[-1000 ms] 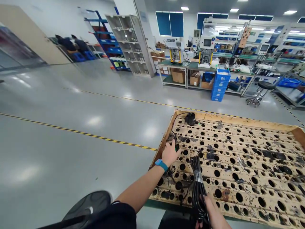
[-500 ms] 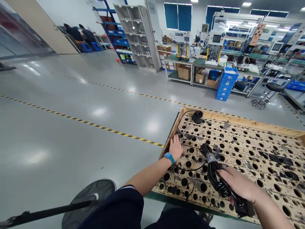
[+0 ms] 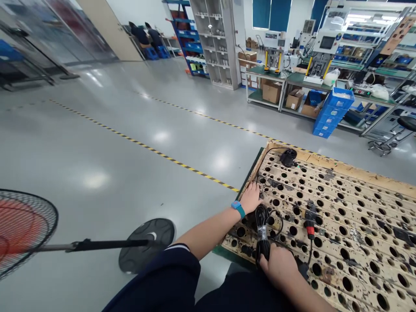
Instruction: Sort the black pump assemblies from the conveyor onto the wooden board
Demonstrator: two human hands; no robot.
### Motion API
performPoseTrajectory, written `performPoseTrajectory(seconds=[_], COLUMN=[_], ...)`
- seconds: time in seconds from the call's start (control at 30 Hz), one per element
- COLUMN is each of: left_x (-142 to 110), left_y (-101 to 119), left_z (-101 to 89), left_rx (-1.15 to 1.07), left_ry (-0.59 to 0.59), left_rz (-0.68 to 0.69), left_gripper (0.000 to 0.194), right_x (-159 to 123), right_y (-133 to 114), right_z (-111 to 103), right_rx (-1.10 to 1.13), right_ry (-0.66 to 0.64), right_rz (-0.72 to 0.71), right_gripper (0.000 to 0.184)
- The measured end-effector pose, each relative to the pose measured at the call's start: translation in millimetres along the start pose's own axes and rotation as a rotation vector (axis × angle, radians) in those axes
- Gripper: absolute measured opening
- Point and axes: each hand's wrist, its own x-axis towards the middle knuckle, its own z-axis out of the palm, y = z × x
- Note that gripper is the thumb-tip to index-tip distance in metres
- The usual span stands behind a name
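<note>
A wooden board (image 3: 357,173) full of round holes lies in front of me at the right. My left hand (image 3: 251,197), with a blue wristband, rests on the board's left edge, fingers over a thin black wire. My right hand (image 3: 281,266) is closed on a bundled black cable (image 3: 261,229) at the board's near edge. A plug end with a red band (image 3: 310,223) lies on the board beside the bundle. The thin wire runs up to a small black device (image 3: 288,157) at the far left corner.
A standing fan (image 3: 22,234) with a round black base (image 3: 146,245) is on the grey floor at the left. Yellow-black tape lines cross the floor. Shelving (image 3: 217,39), workbenches with machines, cardboard boxes, stacked blue bins (image 3: 333,112) and a stool (image 3: 403,130) stand at the back.
My right hand has drawn the cable bundle back to the board's near edge and set it down on the board. The view has swung left, bringing the fan into sight.
</note>
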Motion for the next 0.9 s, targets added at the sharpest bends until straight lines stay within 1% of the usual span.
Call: performPoseTrajectory(seconds=[0.07,0.13,0.23,0.27,0.33,0.43,0.57,0.67,0.77,0.83,0.9], left_x=[-9.0,-16.9,-24.1,-25.1,-25.2,-20.7,-0.9,24.8,50.3,62.6,70.5], left_y=[1.8,3.9,5.9,6.2,6.5,5.0,-0.5,-4.7,-7.2,-8.1,-8.9], left_z=[1.9,4.1,6.7,7.3,7.8,7.1,3.0,-2.3,-6.0,-6.4,-6.4], left_rx=[-0.036,-0.057,-0.051,-0.042,-0.022,-0.012,-0.047,-0.106,-0.133,-0.138,-0.145], left_ry=[0.004,-0.013,-0.085,-0.113,-0.152,-0.163,-0.123,-0.101,-0.119,-0.142,-0.165], left_rz=[-0.052,-0.075,-0.052,-0.043,-0.038,0.005,0.091,0.085,0.068,0.065,0.056], left_gripper=[0.076,0.078,0.088,0.088,0.082,0.078,0.078,0.073,0.071,0.069,0.064], right_x=[0.8,-0.6,-2.3,-2.3,-2.2,-2.6,-5.1,-6.1,-1.9,5.6,16.4], right_y=[3.4,9.2,17.8,19.8,22.0,21.8,20.4,18.0,9.0,-1.6,-14.5], right_z=[14.6,20.7,21.8,21.6,21.8,23.8,25.8,24.7,22.4,21.5,22.6], right_rx=[-0.019,-0.026,-0.03,-0.033,-0.039,-0.046,-0.045,-0.067,-0.114,-0.117,-0.083], right_ry=[-0.007,-0.005,0.026,0.041,0.063,0.074,0.08,0.078,0.082,0.098,0.115], right_rz=[0.007,0.016,0.068,0.087,0.107,0.09,0.05,-0.032,-0.114,-0.108,-0.072], right_gripper=[0.04,0.041,0.042,0.042,0.042,0.042,0.043,0.042,0.042,0.042,0.043])
